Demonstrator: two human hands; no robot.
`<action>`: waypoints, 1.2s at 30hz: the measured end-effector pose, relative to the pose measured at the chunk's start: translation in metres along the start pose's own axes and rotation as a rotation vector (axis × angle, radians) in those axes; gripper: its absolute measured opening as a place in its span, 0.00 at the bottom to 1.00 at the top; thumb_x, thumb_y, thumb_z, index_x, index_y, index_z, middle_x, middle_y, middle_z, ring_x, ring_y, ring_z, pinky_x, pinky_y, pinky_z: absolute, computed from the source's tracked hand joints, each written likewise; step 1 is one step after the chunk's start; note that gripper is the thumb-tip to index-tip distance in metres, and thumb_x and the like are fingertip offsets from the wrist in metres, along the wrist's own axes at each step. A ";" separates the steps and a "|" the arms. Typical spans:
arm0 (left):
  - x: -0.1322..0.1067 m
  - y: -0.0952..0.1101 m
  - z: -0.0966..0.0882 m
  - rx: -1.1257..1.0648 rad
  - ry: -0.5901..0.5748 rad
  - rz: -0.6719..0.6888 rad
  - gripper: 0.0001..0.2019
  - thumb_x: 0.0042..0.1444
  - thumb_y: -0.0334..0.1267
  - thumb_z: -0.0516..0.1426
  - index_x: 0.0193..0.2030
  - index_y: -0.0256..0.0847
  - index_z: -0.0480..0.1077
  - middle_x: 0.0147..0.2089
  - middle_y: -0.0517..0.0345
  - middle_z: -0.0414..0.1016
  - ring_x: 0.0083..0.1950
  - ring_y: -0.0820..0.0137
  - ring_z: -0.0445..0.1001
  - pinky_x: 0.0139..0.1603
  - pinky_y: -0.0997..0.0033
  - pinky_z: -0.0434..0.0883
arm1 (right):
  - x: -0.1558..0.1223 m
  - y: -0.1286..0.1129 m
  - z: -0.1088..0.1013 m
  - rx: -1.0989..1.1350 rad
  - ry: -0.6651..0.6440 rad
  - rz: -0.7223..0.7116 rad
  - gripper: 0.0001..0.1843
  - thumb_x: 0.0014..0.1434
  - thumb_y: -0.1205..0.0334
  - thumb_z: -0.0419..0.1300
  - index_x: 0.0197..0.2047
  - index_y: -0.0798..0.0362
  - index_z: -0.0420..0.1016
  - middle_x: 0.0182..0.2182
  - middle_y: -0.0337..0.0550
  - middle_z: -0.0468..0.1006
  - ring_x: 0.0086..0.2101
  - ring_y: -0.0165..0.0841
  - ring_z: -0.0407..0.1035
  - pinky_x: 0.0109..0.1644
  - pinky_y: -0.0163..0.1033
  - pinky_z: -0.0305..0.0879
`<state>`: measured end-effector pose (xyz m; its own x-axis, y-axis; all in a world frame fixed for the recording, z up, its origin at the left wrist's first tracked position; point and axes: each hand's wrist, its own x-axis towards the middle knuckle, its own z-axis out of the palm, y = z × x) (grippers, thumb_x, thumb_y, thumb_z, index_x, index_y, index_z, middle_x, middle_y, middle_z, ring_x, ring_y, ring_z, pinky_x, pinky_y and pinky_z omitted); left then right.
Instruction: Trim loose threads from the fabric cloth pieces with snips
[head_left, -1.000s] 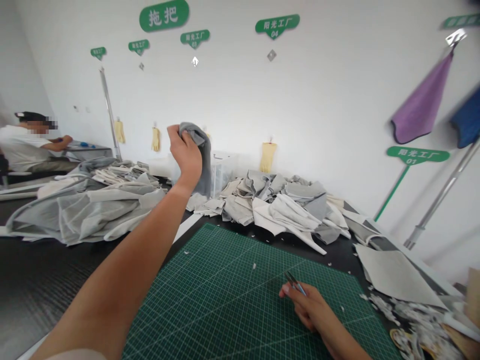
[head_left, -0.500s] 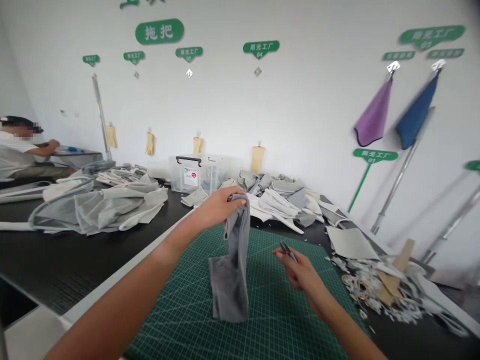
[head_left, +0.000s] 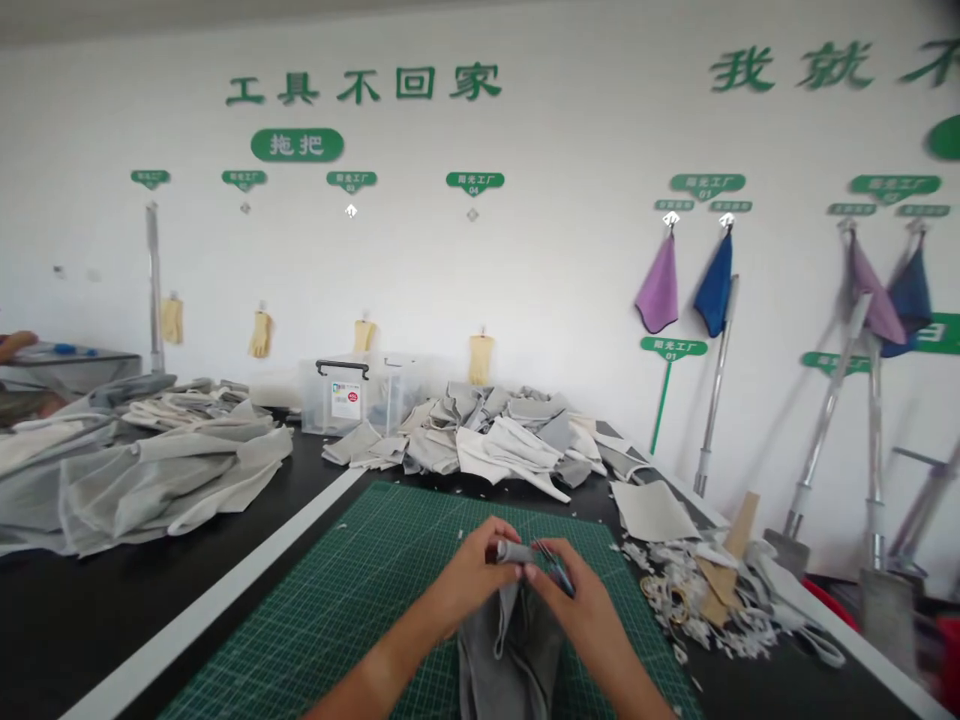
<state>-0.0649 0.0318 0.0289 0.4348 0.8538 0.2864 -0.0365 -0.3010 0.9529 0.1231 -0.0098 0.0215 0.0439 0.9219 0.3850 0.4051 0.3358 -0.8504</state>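
A piece of grey fabric (head_left: 506, 655) hangs from my left hand (head_left: 472, 570), which is closed on its folded upper edge. My right hand (head_left: 585, 605) is closed around a small pair of snips (head_left: 556, 572), with its fingertips at the same edge, close beside my left fingers. Part of the tool is hidden in my palm. The lower fabric drops between my forearms, over the green cutting mat (head_left: 360, 580), and runs out of view at the bottom.
Behind the mat lies a pile of grey and white fabric pieces (head_left: 510, 440), with a clear plastic box (head_left: 315, 405) to its left. More grey fabric (head_left: 172, 470) covers the left table. Small scraps (head_left: 675, 600) and a pale sheet (head_left: 652, 510) lie at the right.
My left hand has come down and nearer with the fabric, and my right hand has moved in from the right to meet it. The view has tilted up and turned right.
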 end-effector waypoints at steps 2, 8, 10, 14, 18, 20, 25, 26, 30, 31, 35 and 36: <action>-0.004 -0.014 0.003 0.018 0.000 0.009 0.12 0.49 0.35 0.64 0.42 0.46 0.72 0.37 0.59 0.72 0.40 0.66 0.70 0.40 0.67 0.64 | -0.003 0.002 0.000 -0.074 -0.045 -0.009 0.20 0.59 0.43 0.62 0.44 0.50 0.77 0.36 0.41 0.78 0.37 0.37 0.70 0.40 0.36 0.63; -0.012 -0.026 0.004 -0.055 -0.023 0.021 0.13 0.49 0.35 0.65 0.43 0.38 0.73 0.37 0.58 0.73 0.40 0.67 0.70 0.42 0.70 0.65 | -0.007 0.011 0.006 -0.112 -0.023 -0.041 0.20 0.63 0.45 0.57 0.36 0.53 0.77 0.31 0.41 0.78 0.34 0.36 0.69 0.39 0.36 0.60; -0.012 -0.024 0.003 -0.111 -0.060 0.019 0.15 0.49 0.35 0.65 0.44 0.36 0.74 0.39 0.56 0.75 0.42 0.66 0.72 0.45 0.69 0.66 | -0.004 0.017 0.005 -0.079 -0.008 -0.017 0.23 0.64 0.42 0.54 0.36 0.54 0.77 0.30 0.41 0.78 0.33 0.37 0.69 0.38 0.36 0.60; -0.011 -0.021 0.003 -0.100 -0.041 0.029 0.12 0.54 0.41 0.63 0.41 0.34 0.76 0.38 0.55 0.76 0.40 0.66 0.72 0.43 0.70 0.66 | -0.001 0.022 -0.001 -0.083 0.062 0.004 0.22 0.64 0.43 0.55 0.38 0.54 0.77 0.32 0.42 0.78 0.34 0.37 0.70 0.38 0.37 0.61; -0.009 -0.021 0.003 -0.010 0.106 0.009 0.14 0.55 0.46 0.62 0.35 0.34 0.74 0.30 0.60 0.71 0.33 0.70 0.67 0.35 0.73 0.62 | -0.010 0.010 -0.002 -0.143 0.175 0.007 0.19 0.64 0.44 0.57 0.44 0.51 0.75 0.34 0.40 0.79 0.32 0.35 0.69 0.38 0.36 0.61; -0.008 -0.022 0.004 -0.001 0.118 0.017 0.15 0.55 0.48 0.62 0.32 0.35 0.71 0.28 0.62 0.68 0.31 0.72 0.65 0.33 0.74 0.60 | -0.016 0.003 0.002 -0.150 0.118 -0.009 0.19 0.64 0.43 0.57 0.46 0.50 0.74 0.34 0.39 0.79 0.31 0.35 0.69 0.37 0.36 0.61; -0.009 -0.023 0.009 -0.043 0.035 0.065 0.14 0.55 0.45 0.63 0.30 0.36 0.69 0.29 0.62 0.69 0.32 0.73 0.66 0.35 0.74 0.62 | -0.023 -0.004 0.014 -0.111 -0.086 -0.049 0.18 0.63 0.44 0.58 0.46 0.49 0.75 0.33 0.37 0.78 0.33 0.35 0.71 0.38 0.35 0.61; -0.009 -0.023 0.009 -0.035 0.019 0.079 0.14 0.55 0.45 0.63 0.30 0.35 0.70 0.29 0.61 0.70 0.32 0.72 0.67 0.36 0.74 0.63 | -0.023 -0.003 0.014 -0.102 -0.087 -0.053 0.17 0.64 0.44 0.58 0.45 0.49 0.75 0.33 0.38 0.79 0.34 0.35 0.71 0.38 0.35 0.62; -0.011 -0.019 0.010 0.025 -0.019 0.132 0.13 0.58 0.44 0.60 0.36 0.34 0.76 0.32 0.58 0.72 0.35 0.70 0.69 0.38 0.73 0.64 | -0.018 -0.001 0.009 -0.074 -0.047 -0.082 0.16 0.66 0.48 0.56 0.43 0.50 0.77 0.36 0.40 0.80 0.38 0.37 0.72 0.41 0.35 0.62; -0.011 -0.018 0.009 0.044 -0.024 0.137 0.13 0.59 0.44 0.59 0.37 0.34 0.77 0.33 0.58 0.73 0.36 0.70 0.69 0.39 0.73 0.64 | -0.017 -0.001 0.008 -0.067 -0.047 -0.089 0.16 0.66 0.49 0.56 0.43 0.50 0.78 0.37 0.40 0.80 0.38 0.37 0.72 0.42 0.35 0.62; -0.012 -0.016 0.009 0.186 0.052 0.149 0.12 0.60 0.43 0.58 0.35 0.36 0.76 0.30 0.59 0.72 0.33 0.71 0.68 0.35 0.74 0.63 | -0.015 -0.003 0.003 -0.077 -0.042 -0.085 0.19 0.67 0.47 0.53 0.40 0.52 0.77 0.34 0.41 0.79 0.36 0.36 0.71 0.40 0.35 0.62; -0.013 -0.016 0.008 0.229 0.083 0.153 0.11 0.60 0.43 0.58 0.34 0.36 0.75 0.29 0.60 0.71 0.32 0.71 0.68 0.34 0.74 0.62 | -0.015 -0.004 0.001 -0.079 -0.025 -0.082 0.20 0.67 0.46 0.53 0.39 0.52 0.77 0.33 0.41 0.79 0.35 0.36 0.71 0.39 0.35 0.62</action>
<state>-0.0631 0.0220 0.0095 0.3644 0.8198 0.4417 0.1120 -0.5094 0.8532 0.1198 -0.0246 0.0186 -0.0144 0.8967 0.4424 0.4771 0.3950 -0.7851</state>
